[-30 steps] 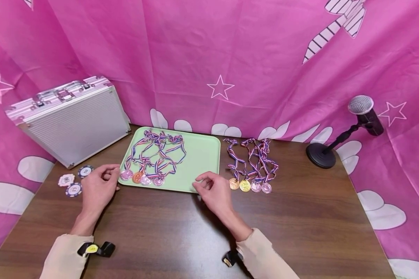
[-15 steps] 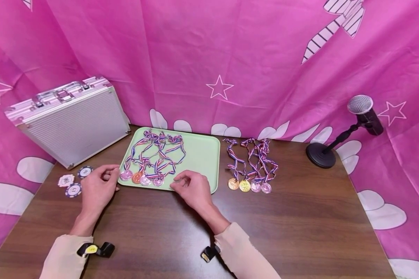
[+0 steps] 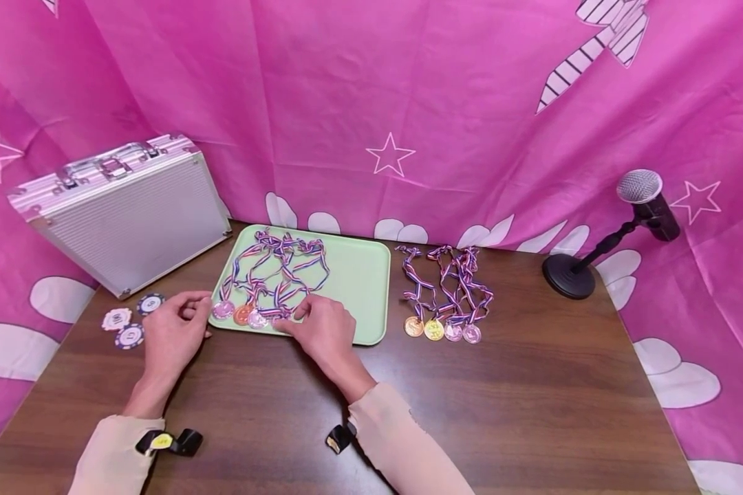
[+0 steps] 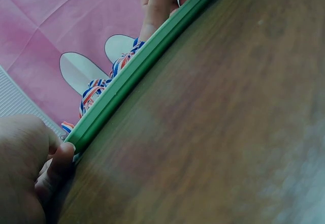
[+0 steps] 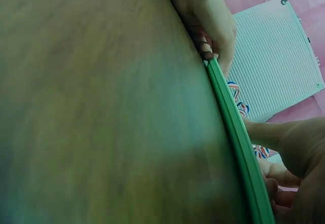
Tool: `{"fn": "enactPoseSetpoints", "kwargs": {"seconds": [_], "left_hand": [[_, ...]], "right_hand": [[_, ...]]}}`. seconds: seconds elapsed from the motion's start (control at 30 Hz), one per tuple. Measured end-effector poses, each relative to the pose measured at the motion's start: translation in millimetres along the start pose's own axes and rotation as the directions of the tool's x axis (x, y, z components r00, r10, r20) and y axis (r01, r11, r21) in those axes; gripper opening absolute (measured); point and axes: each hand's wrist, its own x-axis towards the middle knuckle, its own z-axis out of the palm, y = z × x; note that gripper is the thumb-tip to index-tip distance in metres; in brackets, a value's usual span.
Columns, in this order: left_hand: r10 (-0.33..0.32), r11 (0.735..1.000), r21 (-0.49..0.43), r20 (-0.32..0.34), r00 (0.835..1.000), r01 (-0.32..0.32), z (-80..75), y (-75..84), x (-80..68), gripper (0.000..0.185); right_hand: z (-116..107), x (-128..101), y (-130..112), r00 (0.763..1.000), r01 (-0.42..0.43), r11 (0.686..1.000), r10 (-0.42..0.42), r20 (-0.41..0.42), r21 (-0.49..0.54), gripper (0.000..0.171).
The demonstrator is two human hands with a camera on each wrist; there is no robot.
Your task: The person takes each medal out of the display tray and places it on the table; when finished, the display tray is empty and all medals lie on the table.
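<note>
A pale green tray (image 3: 359,275) lies at the back of the wooden table, with several ribboned medals (image 3: 243,314) along its front left. My left hand (image 3: 197,306) curls at the tray's front left corner, its fingertips pinching the rim (image 4: 142,69). My right hand (image 3: 292,317) reaches over the front rim, thumb and forefinger closed on the rightmost medal there, which they hide. In the right wrist view its fingers (image 5: 289,148) curl over the rim (image 5: 233,127). Another row of medals (image 3: 434,329) lies on the table to the right of the tray.
A closed aluminium case (image 3: 124,213) stands at the back left, with three poker chips (image 3: 128,335) in front of it. A microphone on a round stand (image 3: 640,196) is at the back right. Pink cloth hangs behind and at both sides.
My right hand has slid left along the tray's front rim, from its right corner to the rightmost medal on the tray. The left hand has stayed put.
</note>
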Motion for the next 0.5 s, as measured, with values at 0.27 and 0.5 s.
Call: {"fn": "enactPoseSetpoints", "kwargs": {"seconds": [0.27, 0.5], "left_hand": [[-0.01, 1.0, 0.015, 0.013, 1.0, 0.01, -0.1, 1.5, -1.0, 0.034], [-0.009, 1.0, 0.015, 0.009, 1.0, 0.009, -0.6, 2.2, -1.2, 0.034]], "right_hand": [[12, 6, 16, 0.999, 0.038, 0.999, -0.038, -0.028, 0.0, 0.037], [-6, 12, 27, 0.997, -0.022, 0.995, 0.014, 0.081, 0.097, 0.015]]}}
